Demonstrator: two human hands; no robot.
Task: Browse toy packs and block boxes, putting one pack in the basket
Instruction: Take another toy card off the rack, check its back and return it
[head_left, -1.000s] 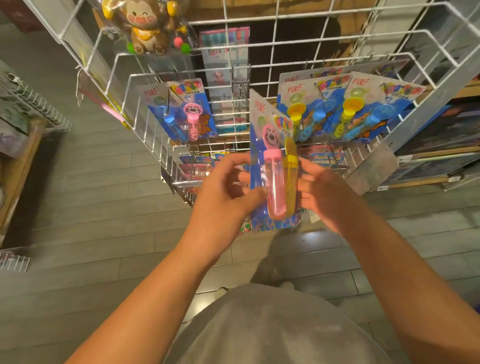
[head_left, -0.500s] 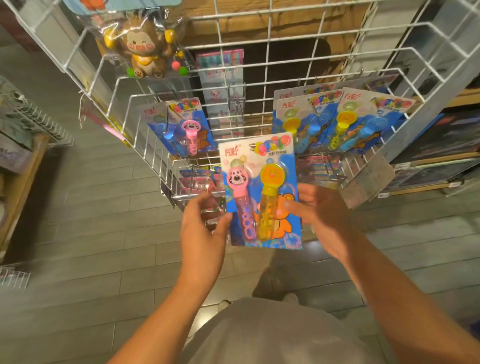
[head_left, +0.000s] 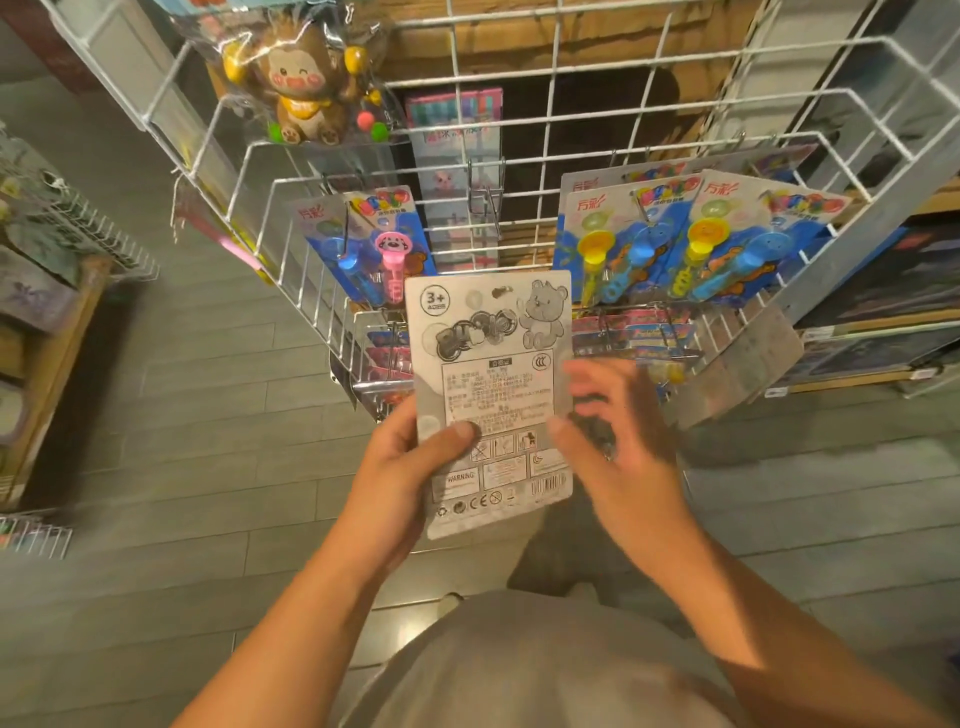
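Observation:
A bubble-wand toy pack (head_left: 493, 374) is held upright in front of me with its grey printed back facing me, showing a bear drawing, a 3+ mark and warning icons. My left hand (head_left: 410, 467) grips its lower left edge, thumb pressed on the card. My right hand (head_left: 618, 447) is blurred at the pack's right edge, fingers spread, its thumb near the card; whether it holds the card is unclear. No basket is in view.
A white wire rack (head_left: 519, 171) stands ahead with more bubble-wand packs hanging at left (head_left: 374, 244) and right (head_left: 696, 244). A bagged monkey toy (head_left: 306, 78) hangs top left. Boxes lie on wooden shelves at right (head_left: 883, 343). Another shelf (head_left: 47, 291) stands left.
The pack was turned over: its coloured front with pink and yellow wands faced me, now the grey back does. My right hand has loosened from its right edge.

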